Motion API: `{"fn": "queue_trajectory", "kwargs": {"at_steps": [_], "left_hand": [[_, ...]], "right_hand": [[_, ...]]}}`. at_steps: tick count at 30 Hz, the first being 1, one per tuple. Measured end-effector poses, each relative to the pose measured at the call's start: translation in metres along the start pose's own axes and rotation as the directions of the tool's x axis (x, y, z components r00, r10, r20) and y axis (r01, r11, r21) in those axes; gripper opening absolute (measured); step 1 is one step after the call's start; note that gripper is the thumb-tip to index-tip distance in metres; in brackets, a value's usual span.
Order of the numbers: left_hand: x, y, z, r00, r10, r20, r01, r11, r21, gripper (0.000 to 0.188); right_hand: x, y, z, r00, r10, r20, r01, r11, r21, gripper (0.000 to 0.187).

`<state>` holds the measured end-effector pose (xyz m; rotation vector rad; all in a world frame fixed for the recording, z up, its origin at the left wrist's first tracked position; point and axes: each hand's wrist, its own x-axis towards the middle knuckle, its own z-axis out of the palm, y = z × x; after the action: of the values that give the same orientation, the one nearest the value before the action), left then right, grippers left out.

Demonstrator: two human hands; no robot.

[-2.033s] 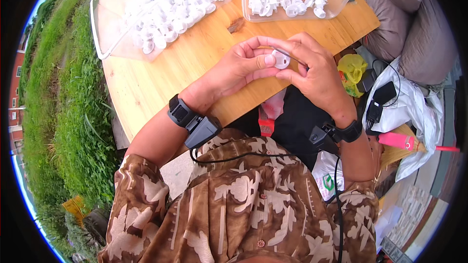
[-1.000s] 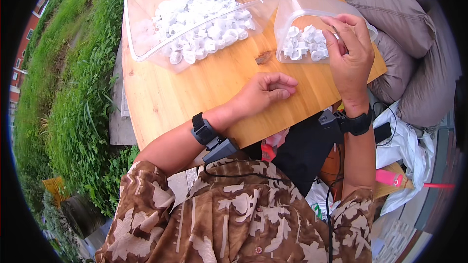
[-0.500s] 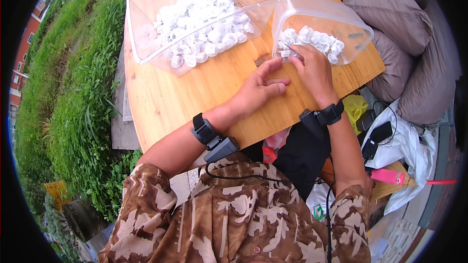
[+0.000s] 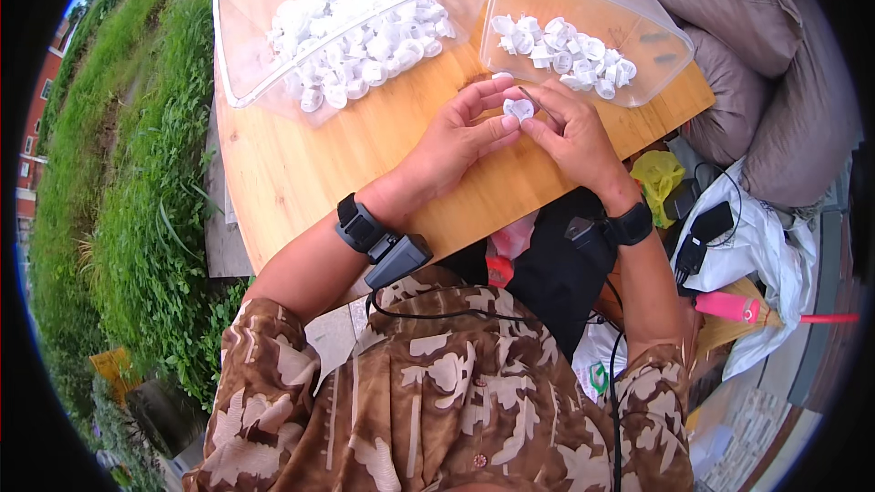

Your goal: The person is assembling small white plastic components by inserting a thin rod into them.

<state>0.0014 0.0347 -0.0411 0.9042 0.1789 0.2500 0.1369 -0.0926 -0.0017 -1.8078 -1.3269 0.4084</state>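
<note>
Both hands meet over the wooden table [image 4: 301,173]: left hand [image 4: 456,141] and right hand [image 4: 570,132] pinch one small white plastic cap [image 4: 519,109] between thumbs and fingertips, just near of the right tub [image 4: 583,36]. Cap is roundish; its long axis cannot be told. Right tub is clear plastic, holding few white caps. Left tub [image 4: 337,18], clear too, lies left of it, holding many more.

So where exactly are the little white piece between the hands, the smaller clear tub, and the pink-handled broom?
little white piece [image 4: 519,109], head view, on its round face between the fingertips.
smaller clear tub [image 4: 658,32], head view, on its right wall.
pink-handled broom [image 4: 729,306], head view, on the pink handle.
</note>
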Motion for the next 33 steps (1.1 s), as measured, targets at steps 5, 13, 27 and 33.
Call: {"fn": "queue_trajectory", "kwargs": {"at_steps": [5,13,27,33], "left_hand": [[-0.002,0.000,-0.005,0.998,-0.028,-0.057,0.030,0.998,0.049,0.025],[-0.012,0.005,-0.001,0.999,-0.038,0.006,0.037,0.994,0.101,0.029],[-0.009,0.004,-0.007,0.987,-0.094,0.134,0.088,0.995,0.053,0.037],[-0.008,0.014,-0.010,0.971,-0.184,0.151,0.193,0.980,-0.046,0.035]], "right_hand": [[-0.010,-0.011,0.003,0.987,0.156,0.049,-0.164,0.941,0.296,0.039],[-0.019,-0.013,-0.001,0.982,0.158,0.103,-0.188,0.815,0.548,0.028],[-0.021,-0.008,0.013,0.983,0.153,0.105,-0.177,0.942,0.285,0.018],[-0.019,-0.016,0.010,0.992,0.123,0.016,-0.124,0.975,0.186,0.017]]}}
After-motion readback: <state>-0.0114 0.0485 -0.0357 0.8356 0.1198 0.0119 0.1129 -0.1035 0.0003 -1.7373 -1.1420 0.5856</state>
